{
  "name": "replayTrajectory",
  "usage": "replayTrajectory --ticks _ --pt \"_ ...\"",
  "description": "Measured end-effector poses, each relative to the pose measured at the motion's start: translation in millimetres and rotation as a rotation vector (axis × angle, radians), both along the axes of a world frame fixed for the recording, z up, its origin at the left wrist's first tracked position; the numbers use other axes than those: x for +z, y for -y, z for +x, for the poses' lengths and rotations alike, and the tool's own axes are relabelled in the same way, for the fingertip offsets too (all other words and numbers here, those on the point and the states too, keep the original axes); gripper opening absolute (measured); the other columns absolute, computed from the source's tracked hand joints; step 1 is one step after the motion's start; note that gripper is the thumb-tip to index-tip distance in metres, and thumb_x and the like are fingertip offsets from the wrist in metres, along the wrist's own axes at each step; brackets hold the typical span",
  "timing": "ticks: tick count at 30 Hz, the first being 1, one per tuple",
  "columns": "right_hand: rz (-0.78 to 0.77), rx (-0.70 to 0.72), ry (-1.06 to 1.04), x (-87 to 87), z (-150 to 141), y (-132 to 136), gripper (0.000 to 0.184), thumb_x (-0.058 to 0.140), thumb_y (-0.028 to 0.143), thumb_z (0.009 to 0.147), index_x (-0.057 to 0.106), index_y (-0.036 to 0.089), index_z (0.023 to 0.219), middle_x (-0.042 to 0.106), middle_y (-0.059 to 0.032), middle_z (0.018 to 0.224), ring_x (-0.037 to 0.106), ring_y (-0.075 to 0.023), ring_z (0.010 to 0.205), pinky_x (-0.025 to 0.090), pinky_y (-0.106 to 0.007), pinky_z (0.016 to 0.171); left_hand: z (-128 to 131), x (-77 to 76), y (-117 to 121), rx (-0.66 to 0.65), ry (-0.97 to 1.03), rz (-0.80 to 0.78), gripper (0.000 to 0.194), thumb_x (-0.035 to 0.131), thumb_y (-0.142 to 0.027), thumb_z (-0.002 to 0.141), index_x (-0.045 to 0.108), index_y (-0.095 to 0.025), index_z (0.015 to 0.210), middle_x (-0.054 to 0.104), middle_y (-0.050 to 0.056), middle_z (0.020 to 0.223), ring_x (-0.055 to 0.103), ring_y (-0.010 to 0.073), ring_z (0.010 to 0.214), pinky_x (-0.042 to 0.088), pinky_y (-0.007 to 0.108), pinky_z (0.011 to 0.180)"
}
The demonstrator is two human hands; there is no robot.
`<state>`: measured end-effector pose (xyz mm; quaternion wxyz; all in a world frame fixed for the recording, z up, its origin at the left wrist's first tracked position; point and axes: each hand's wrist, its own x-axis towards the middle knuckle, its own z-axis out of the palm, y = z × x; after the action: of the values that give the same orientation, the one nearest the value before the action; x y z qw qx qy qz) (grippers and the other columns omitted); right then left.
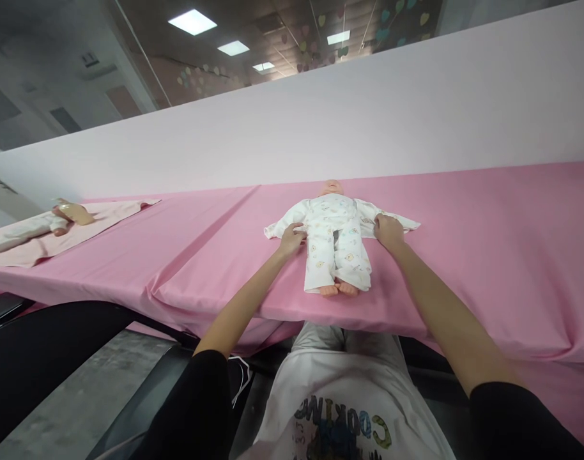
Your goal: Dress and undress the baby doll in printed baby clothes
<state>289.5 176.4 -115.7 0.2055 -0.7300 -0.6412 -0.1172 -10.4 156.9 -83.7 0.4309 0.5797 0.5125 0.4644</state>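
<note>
Head view shows a doll (333,214) in a white suit (321,252), lying on the pink cloth (488,243) with its head (332,187) far and its feet (347,289) near. At right, the right hand (388,231) pinches the right sleeve (409,223); the left hand (292,240) rests against the suit's left side, and whether it grasps fabric I cannot tell.

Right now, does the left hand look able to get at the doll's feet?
Likely yes: the left hand is beside the trousers, and the feet stick out past the cuffs, uncovered.
</note>
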Motion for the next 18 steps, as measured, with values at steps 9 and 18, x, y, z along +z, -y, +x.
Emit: replayTrajectory --ticks 9,18 --pt "0.088 -0.011 -0.033 -0.4 -6 3 0.032 0.033 0.016 0.090 0.056 0.015 0.111 0.064 -0.0112 0.102 0.058 -0.0213 0.078 0.025 -0.029 0.055 35 25.2 14 -0.193 -0.451 0.608 0.017 0.053 -0.025 0.080 0.068 -0.026 0.088 0.064 0.002 0.110 0.049 0.0203 0.114 0.026 0.035 0.107" --pt "0.253 0.023 -0.265 0.5 -9 3 0.034 0.034 0.015 0.085 0.057 0.015 0.110 0.064 -0.0102 0.097 0.056 -0.0213 0.079 0.033 -0.029 0.062 32 6.5 0 -0.118 -0.578 0.742 0.029 0.042 -0.032 0.089 0.070 -0.026 0.087 0.063 0.001 0.117 0.049 0.0182 0.116 0.027 0.033 0.107"
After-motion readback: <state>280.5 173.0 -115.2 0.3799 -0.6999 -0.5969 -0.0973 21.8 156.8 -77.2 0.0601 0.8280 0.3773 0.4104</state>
